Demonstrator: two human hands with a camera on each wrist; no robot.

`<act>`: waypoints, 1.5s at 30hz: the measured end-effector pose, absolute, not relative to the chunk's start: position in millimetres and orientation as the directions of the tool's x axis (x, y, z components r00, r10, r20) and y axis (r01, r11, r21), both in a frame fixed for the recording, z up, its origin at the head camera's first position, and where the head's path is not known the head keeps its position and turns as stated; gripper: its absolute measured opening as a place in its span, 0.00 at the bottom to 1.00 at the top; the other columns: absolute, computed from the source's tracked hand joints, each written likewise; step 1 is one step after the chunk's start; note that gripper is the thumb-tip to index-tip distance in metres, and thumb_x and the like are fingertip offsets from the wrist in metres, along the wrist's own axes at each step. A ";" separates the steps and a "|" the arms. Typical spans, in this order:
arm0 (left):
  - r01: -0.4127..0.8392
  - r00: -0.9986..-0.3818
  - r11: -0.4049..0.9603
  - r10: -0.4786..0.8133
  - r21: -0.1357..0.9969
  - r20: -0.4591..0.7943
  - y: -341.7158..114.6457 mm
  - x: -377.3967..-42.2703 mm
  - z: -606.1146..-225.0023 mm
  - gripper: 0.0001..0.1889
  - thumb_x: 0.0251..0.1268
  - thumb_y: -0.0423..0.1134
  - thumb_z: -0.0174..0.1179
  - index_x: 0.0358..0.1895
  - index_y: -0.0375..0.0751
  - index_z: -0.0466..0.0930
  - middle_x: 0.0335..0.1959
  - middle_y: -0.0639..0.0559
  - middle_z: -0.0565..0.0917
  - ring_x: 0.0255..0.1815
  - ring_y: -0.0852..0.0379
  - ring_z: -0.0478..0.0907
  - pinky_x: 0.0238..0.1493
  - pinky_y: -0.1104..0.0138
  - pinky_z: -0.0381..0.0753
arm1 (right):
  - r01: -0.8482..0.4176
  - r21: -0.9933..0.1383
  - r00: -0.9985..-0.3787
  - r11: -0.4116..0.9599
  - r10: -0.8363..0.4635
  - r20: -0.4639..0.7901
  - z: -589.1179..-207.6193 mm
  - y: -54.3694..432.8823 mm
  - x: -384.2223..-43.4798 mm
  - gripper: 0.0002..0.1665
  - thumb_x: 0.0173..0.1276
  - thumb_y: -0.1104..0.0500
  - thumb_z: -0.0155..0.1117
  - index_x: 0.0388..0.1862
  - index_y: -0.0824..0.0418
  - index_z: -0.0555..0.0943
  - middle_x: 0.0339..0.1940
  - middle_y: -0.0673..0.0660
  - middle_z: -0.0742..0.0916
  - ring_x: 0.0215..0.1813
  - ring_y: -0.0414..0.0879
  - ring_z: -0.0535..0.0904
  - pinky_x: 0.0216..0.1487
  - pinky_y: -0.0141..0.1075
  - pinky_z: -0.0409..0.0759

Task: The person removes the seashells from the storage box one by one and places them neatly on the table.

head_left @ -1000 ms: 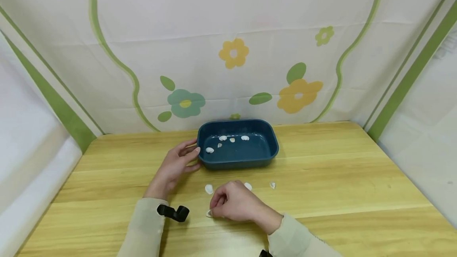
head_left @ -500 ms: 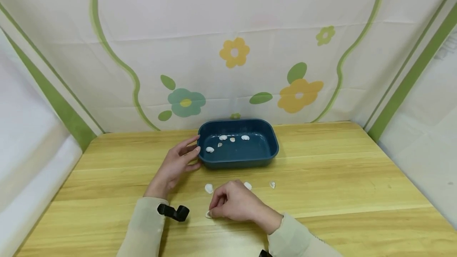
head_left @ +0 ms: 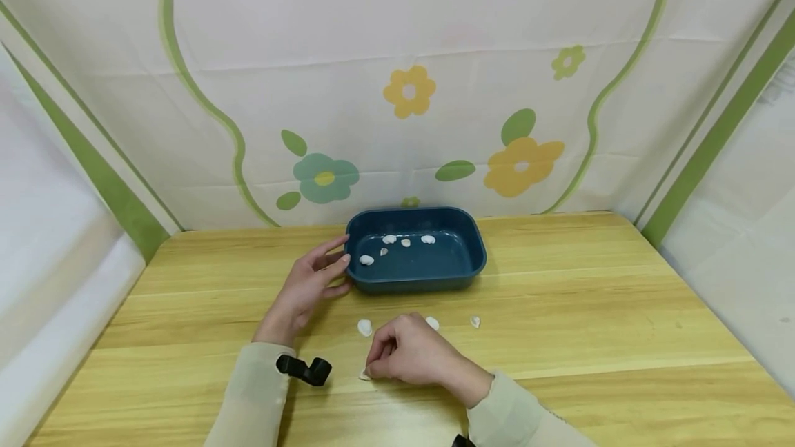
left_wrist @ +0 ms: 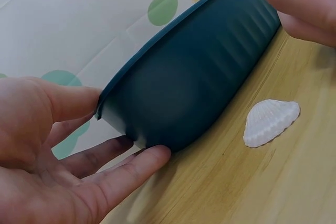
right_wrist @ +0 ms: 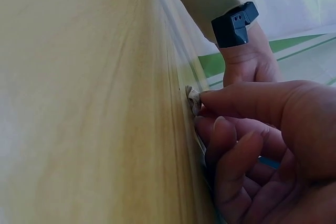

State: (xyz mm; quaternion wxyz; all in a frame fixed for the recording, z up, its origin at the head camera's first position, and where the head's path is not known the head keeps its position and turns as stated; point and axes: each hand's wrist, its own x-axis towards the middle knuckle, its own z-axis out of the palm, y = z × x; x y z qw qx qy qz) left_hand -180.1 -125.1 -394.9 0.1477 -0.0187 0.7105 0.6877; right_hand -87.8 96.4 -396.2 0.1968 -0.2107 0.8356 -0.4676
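A pale cloth (head_left: 478, 12) printed with flowers, leaves and green bands stands behind a wooden table (head_left: 590, 330). On the table, close to the cloth, rests an upright dark blue tray (head_left: 416, 286): a rectangular, open-topped container with rounded corners and no inner partition. The person's left hand (head_left: 304, 285) is at its left end, fingers spread and rather straight, the tips touching rim and outer wall. The right hand (head_left: 413, 350), nearer the person, has its fingers bent, thumb and fingertip pinching a small shell (head_left: 364, 375) at the tabletop. A black device (head_left: 304, 370) sits at the left cuff. Five shells lie on the tray floor: three larger white ones, at front left (head_left: 366, 261), rear left (head_left: 389, 239) and rear right (head_left: 428, 239), and two smaller, pinkish ones, (head_left: 406, 243) and (head_left: 384, 252), among them. Outside the container, a ribbed white shell (head_left: 364, 327) lies before the tray, a second white shell (head_left: 432, 323) is partly hidden behind the right hand, and a smaller pointed shell (head_left: 475, 321) lies farther right.
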 end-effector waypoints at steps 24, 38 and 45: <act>-0.254 -0.949 0.053 0.177 0.966 -0.259 -123.9 -179.6 -396.0 0.26 0.84 0.43 0.59 0.81 0.58 0.72 0.80 0.37 0.71 0.77 0.37 0.75 0.66 0.47 0.86 | -0.067 -0.891 -0.839 0.449 -0.508 -0.193 -394.3 99.5 -85.8 0.07 0.67 0.61 0.78 0.28 0.51 0.91 0.20 0.47 0.87 0.17 0.37 0.77 0.21 0.27 0.75; -0.259 -0.949 0.055 0.173 0.964 -0.265 -122.6 -180.9 -394.9 0.26 0.84 0.43 0.59 0.81 0.58 0.72 0.81 0.37 0.70 0.77 0.36 0.75 0.66 0.46 0.85 | 0.010 -0.934 -0.859 0.358 -0.475 -0.191 -382.8 115.6 -99.0 0.03 0.71 0.59 0.76 0.35 0.54 0.91 0.24 0.63 0.90 0.16 0.41 0.78 0.18 0.29 0.76; -0.260 -0.950 0.053 0.165 0.964 -0.265 -123.2 -180.6 -393.1 0.26 0.84 0.43 0.59 0.81 0.58 0.72 0.80 0.37 0.70 0.77 0.37 0.75 0.65 0.47 0.86 | -0.014 -0.933 -0.881 0.358 -0.446 -0.158 -373.1 124.3 -106.0 0.04 0.71 0.56 0.77 0.37 0.55 0.92 0.25 0.64 0.89 0.18 0.42 0.78 0.19 0.30 0.73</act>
